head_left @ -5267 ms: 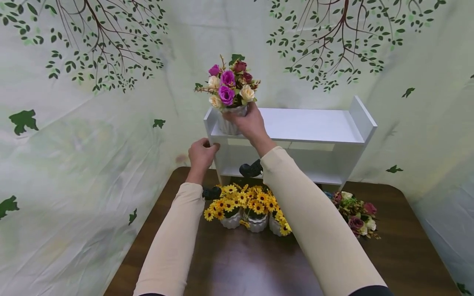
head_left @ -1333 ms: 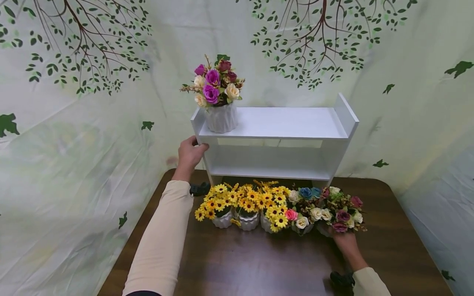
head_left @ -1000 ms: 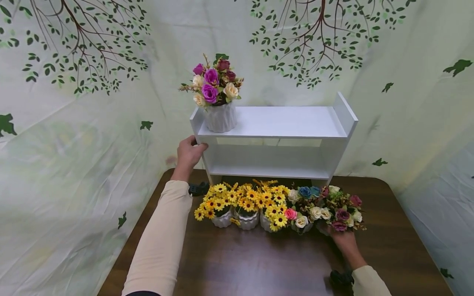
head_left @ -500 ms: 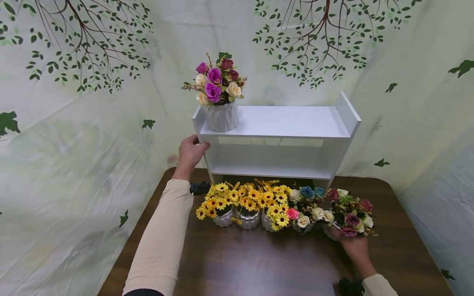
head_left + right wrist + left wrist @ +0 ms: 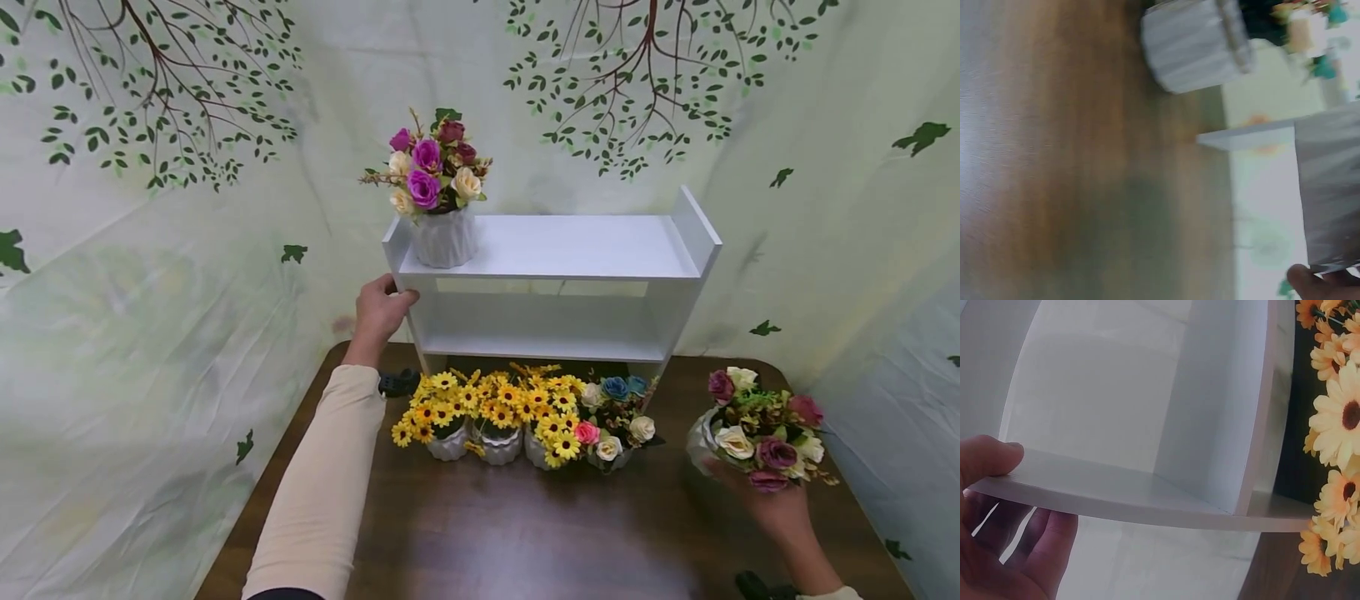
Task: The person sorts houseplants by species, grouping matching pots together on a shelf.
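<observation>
My left hand (image 5: 381, 307) grips the left side panel of the white two-tier shelf (image 5: 555, 271). In the left wrist view the thumb (image 5: 991, 459) lies on the panel (image 5: 1147, 500) and the fingers (image 5: 1044, 547) curl under it. My right hand (image 5: 757, 496) holds a white pot of mixed roses (image 5: 761, 433) above the table's right side, tilted toward me. In the blurred right wrist view the held ribbed pot (image 5: 1329, 194) fills the right edge, with a fingertip (image 5: 1304, 278) on it.
A pot of purple and cream roses (image 5: 438, 196) stands on the top shelf's left end. Three pots of yellow daisies (image 5: 495, 412) and one pot of mixed roses (image 5: 611, 417) line the brown table (image 5: 525, 542) before the shelf. A leaf-printed cloth hangs behind.
My right hand has lifted the rightmost rose pot off the table and carried it right and toward me. The left hand has stayed on the shelf's side panel.
</observation>
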Demonstrator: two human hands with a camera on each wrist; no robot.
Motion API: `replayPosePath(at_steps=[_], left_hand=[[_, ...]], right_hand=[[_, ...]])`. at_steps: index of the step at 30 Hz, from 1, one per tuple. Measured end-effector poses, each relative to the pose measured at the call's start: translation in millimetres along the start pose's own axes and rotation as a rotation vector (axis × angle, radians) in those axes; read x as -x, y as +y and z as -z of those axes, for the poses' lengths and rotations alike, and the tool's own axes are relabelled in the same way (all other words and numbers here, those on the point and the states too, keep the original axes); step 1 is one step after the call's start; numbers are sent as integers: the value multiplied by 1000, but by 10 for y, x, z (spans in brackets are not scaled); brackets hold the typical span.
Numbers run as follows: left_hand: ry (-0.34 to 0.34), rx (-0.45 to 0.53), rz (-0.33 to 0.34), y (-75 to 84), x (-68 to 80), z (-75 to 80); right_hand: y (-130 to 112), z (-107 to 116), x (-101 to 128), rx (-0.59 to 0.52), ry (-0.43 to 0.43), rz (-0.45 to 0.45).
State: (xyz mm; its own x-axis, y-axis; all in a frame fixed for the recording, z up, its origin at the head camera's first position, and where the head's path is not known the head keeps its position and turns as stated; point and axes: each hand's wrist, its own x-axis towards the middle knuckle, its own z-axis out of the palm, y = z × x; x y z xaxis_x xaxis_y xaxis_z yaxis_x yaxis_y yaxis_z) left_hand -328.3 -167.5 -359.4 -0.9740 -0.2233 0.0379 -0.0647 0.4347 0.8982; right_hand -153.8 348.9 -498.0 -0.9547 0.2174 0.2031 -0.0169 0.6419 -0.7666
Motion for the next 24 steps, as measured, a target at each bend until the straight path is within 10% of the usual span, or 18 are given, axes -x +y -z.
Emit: replayPosePath(at_steps=[24], left_hand=[[9,-38,-32,-33,6,10]], right_hand=[[-1278,634,-379,-74,-151,292]])
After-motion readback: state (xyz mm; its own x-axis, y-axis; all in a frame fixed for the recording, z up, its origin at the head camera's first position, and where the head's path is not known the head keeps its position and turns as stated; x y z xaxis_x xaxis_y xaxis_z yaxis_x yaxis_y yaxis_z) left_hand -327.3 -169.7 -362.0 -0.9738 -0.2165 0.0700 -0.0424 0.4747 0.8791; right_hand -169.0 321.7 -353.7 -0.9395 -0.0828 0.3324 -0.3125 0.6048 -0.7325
